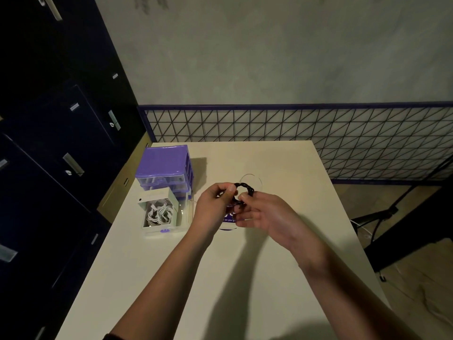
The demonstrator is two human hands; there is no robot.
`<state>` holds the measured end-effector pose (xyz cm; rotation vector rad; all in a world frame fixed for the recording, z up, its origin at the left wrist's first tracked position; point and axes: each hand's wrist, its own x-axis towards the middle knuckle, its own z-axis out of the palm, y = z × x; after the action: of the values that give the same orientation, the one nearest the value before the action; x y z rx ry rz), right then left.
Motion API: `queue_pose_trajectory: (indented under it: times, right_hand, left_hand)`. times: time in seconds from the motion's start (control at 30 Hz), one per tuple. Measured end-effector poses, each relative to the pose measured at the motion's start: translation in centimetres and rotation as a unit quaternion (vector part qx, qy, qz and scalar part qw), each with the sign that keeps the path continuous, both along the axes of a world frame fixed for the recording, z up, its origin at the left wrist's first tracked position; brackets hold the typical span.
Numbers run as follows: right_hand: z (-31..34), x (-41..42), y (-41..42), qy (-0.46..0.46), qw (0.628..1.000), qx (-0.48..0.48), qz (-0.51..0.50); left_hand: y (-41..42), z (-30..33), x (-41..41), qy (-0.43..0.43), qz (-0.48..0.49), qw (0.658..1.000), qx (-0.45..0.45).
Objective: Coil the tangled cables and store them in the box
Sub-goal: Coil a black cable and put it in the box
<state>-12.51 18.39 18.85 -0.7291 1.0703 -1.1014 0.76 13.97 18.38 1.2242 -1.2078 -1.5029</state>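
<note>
Black braided cable coil (245, 188) pinched between my left hand (215, 204) and right hand (263, 214) above the cream bench (152, 278) — both keep loops from springing apart; small open white box (159, 212) of white cables waits just left.

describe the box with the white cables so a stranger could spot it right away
Start at the purple drawer unit near the table's far left corner. The box lies just in front of it, open-topped and pale, white cables coiled inside, a purple latch on its near edge.
</note>
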Motion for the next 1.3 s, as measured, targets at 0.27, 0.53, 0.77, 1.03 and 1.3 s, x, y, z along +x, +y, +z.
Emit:
queue_pose_trajectory:
  times: [0.27, 0.53, 0.77, 1.03, 1.3]
  right_hand:
    - [-0.5, 0.0, -0.6, 0.072, 0.996, 0.026, -0.053]
    - [-1.2, 0.9, -0.7, 0.272, 0.954, -0.093, -0.088]
    - [-2.5, 1.2, -0.3, 0.436, 0.866, -0.216, -0.117]
    - [-2.3, 2.6, -0.4, 0.188, 0.965, -0.082, -0.164]
    - [-4.5, 5.4, -1.6, 0.377, 0.892, -0.215, -0.125]
  left_hand:
    - [-0.2, 0.2, 0.6, -0.111, -0.070, 0.991, -0.036]
    - [0.0, 0.3, 0.0, -0.039, 0.033, 0.998, -0.025]
    - [0.2, 0.5, 0.4, 0.022, 0.048, 0.998, 0.034]
    - [0.0, -0.5, 2.0, 0.034, 0.036, 0.997, 0.058]
    - [-0.7, -2.3, 4.5, 0.050, 0.092, 0.990, 0.095]
